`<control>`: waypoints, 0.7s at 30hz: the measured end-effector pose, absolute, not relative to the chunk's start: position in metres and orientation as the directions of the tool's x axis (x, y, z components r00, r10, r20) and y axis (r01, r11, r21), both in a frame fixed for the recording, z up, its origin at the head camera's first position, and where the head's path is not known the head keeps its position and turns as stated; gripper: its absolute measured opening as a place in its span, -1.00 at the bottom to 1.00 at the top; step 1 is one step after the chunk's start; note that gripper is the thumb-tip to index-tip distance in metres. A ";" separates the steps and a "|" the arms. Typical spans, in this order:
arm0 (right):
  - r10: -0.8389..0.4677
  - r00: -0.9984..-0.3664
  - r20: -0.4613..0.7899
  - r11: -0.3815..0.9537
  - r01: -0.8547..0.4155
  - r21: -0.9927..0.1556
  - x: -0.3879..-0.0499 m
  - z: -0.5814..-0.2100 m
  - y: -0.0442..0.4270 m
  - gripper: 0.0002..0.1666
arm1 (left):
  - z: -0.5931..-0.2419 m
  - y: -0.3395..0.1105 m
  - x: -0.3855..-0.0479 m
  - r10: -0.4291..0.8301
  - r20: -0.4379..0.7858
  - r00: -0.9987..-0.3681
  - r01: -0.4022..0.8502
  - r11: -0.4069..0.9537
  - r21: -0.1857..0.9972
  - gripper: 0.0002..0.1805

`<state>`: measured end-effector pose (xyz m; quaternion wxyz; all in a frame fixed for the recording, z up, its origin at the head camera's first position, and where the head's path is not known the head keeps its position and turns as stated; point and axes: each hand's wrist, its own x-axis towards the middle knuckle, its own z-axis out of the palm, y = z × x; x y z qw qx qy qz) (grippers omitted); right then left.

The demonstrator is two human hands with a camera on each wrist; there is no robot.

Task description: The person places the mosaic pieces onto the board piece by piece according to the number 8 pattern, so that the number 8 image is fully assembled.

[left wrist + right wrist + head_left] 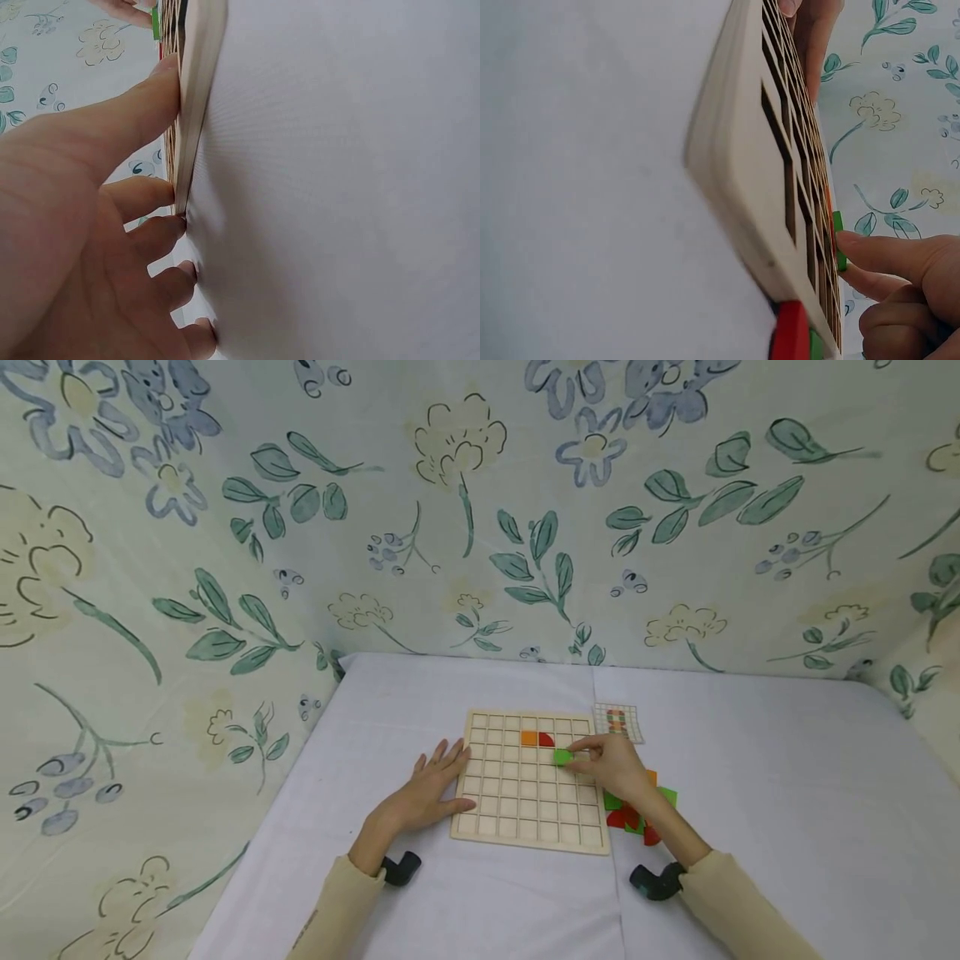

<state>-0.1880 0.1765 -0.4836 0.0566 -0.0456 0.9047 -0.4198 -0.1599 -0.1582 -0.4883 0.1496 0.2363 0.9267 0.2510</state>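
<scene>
A wooden grid board (517, 810) with square cells lies flat on the white cloth. In its upper rows sit an orange square tile (529, 738) and, beside it, a red rounded tile (546, 740). My right hand (615, 768) pinches a green square tile (562, 757) by its edge, just below and right of the red one; in the right wrist view the green tile (840, 240) stands upright against the board's face. With fingers spread, my left hand (423, 789) rests at the board's left edge, its thumb on the frame and its other fingertips touching the edge and cloth.
Right of the board, partly under my right forearm, lies a loose pile of red, green and orange tiles (630, 818). A small printed pattern card (630, 723) lies by the board's upper right corner. Behind the table hangs a floral cloth (480, 527).
</scene>
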 end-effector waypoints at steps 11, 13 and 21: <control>-0.159 -0.987 -0.014 0.631 -0.090 -0.770 -0.194 -0.487 0.164 -0.67 | -0.490 -0.158 -0.160 0.518 -0.144 -0.843 0.372 0.755 0.540 -0.04; -0.154 -0.988 -0.012 0.632 -0.089 -0.770 -0.194 -0.487 0.164 -0.68 | -0.489 -0.158 -0.160 0.515 -0.146 -0.845 0.367 0.757 0.541 -0.04; -0.156 -0.988 -0.017 0.619 -0.085 -0.781 -0.195 -0.488 0.163 -0.69 | -0.490 -0.157 -0.160 0.504 -0.145 -0.851 0.357 0.759 0.544 -0.04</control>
